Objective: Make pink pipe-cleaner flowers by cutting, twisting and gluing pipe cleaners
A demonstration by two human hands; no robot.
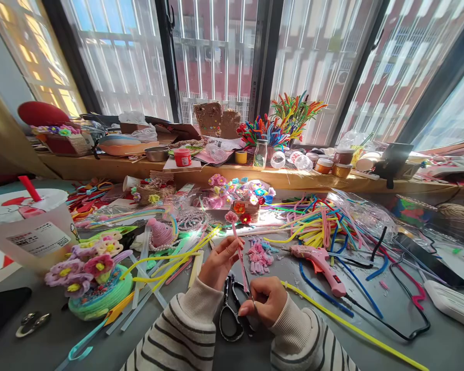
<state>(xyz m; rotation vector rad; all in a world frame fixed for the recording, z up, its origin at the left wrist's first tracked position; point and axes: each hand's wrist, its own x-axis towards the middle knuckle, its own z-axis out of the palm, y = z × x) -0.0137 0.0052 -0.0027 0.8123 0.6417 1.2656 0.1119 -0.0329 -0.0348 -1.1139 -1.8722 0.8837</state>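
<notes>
My left hand (222, 263) pinches a pink pipe cleaner flower (231, 217) by its stem, the fluffy bloom pointing up and away. The pink stem slants down towards my right hand (268, 301), whose fingers are closed around a thin, dark metallic piece beside the stem's lower end. Its kind is mostly hidden by the fingers. Below and between my hands, scissors with black handles (231, 322) lie on the grey table. Just beyond them sits a small heap of pink and blue fuzzy pieces (260, 255).
A pink glue gun (319, 263) lies on the right, its cord running forward. Yellow pipe cleaners (355, 324) and clear glue sticks (141, 281) are scattered about. A flower-topped green pot (100, 291) and a drink cup (34, 226) stand left. A cluttered ledge (209, 167) runs behind.
</notes>
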